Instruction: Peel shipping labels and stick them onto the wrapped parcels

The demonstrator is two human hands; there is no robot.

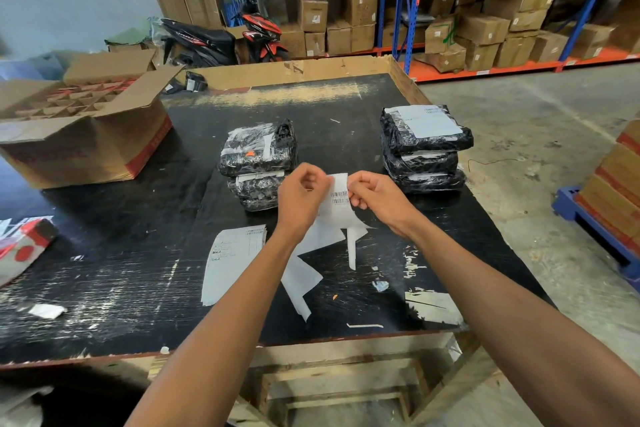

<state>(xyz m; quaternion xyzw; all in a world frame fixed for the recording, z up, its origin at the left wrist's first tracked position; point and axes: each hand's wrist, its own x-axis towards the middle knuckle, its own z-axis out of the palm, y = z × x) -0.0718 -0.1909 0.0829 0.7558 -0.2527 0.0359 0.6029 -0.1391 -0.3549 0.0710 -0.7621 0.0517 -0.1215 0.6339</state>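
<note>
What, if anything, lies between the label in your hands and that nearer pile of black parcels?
Nothing visible. Both hands, left and right, pinch the label in the air just in front of the left stack of parcels. Its top parcel lies uncovered. The loose backing papers lie on the table nearer the person.

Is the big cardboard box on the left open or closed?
Open: the cardboard box has its flaps spread, and the divider cells inside show.

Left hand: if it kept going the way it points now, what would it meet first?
Probably the label the left hand already pinches, then the right hand beyond it. Depth past that is unclear.
</note>
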